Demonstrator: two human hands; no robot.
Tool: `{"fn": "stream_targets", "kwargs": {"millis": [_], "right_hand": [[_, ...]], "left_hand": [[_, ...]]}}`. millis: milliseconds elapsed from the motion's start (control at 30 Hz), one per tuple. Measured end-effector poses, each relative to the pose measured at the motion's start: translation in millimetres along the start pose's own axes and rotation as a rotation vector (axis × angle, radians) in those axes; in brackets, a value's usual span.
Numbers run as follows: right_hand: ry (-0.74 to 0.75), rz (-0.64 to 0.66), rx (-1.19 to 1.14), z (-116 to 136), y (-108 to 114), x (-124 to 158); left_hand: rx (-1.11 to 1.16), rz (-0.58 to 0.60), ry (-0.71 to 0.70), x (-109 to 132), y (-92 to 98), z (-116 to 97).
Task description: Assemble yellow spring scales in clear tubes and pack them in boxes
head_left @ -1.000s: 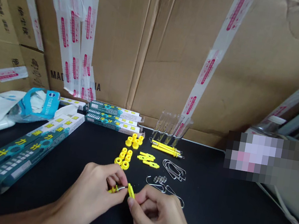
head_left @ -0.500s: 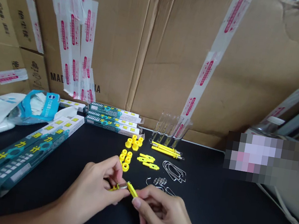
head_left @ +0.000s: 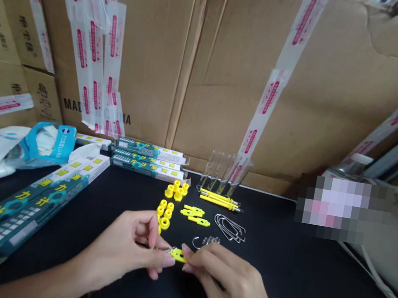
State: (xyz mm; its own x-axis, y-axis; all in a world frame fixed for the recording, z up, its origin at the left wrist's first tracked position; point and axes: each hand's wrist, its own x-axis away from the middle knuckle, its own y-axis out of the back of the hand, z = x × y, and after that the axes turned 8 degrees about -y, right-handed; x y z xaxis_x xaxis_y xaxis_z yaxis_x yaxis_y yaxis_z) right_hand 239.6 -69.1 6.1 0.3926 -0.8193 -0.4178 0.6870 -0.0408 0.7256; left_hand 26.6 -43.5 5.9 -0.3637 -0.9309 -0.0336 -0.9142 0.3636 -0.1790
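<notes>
In the head view my left hand [head_left: 130, 242] is closed in a pinch on a spring-scale rod, mostly hidden by the fingers; only its metal end [head_left: 169, 250] shows. Between thumb and fingers my right hand [head_left: 226, 281] grips a flat yellow plastic tab [head_left: 178, 255] with holes, its left end against that metal end. Just beyond the hands lie coiled metal springs [head_left: 211, 240] and bent wire hooks [head_left: 229, 228]. Several loose yellow tabs [head_left: 195, 214], yellow rods [head_left: 219, 199], small yellow rings [head_left: 164, 223] and flanged yellow caps [head_left: 178, 195] are laid out behind them.
Transparent tubes [head_left: 223, 173] stand upright at the back. Green-and-white spring-scale boxes [head_left: 149, 158] are stacked there, with longer boxes [head_left: 36, 208] on the left. Beside these is a blue tissue pack [head_left: 64, 143]. Cardboard [head_left: 230, 73] walls the black table; a bottle [head_left: 356, 165] stands right.
The yellow tab has turned from slanting to nearly level, its holed face now showing. My right hand has rolled over, knuckles up, and the yellow rod is more hidden by my left fingers.
</notes>
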Motion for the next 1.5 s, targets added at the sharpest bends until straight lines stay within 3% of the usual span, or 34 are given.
{"fn": "stream_targets", "kwargs": {"millis": [100,333,633,967,1233,1500], "right_hand": [[0.045,-0.050,-0.009,-2,0,0],[0.185,-0.014,0.295,-1,5,6],[0.039,-0.217,0.014,-3,6,-5],[-0.018,-0.168,-0.121,-4,10,-6],[-0.273,-0.021,-0.342,-3,9,-6],[-0.508,0.101,-0.549,1,5,-9]], "left_hand": [[0.042,0.013,0.019,-2,-0.2,0],[0.058,-0.006,0.052,-3,0.4,3],[-0.019,-0.012,0.112,-4,-0.2,-4],[-0.195,0.044,0.114,1,-2.3,-1],[-0.368,0.070,0.051,3,-6.8,-10],[-0.398,0.065,0.066,3,-6.3,-10]]}}
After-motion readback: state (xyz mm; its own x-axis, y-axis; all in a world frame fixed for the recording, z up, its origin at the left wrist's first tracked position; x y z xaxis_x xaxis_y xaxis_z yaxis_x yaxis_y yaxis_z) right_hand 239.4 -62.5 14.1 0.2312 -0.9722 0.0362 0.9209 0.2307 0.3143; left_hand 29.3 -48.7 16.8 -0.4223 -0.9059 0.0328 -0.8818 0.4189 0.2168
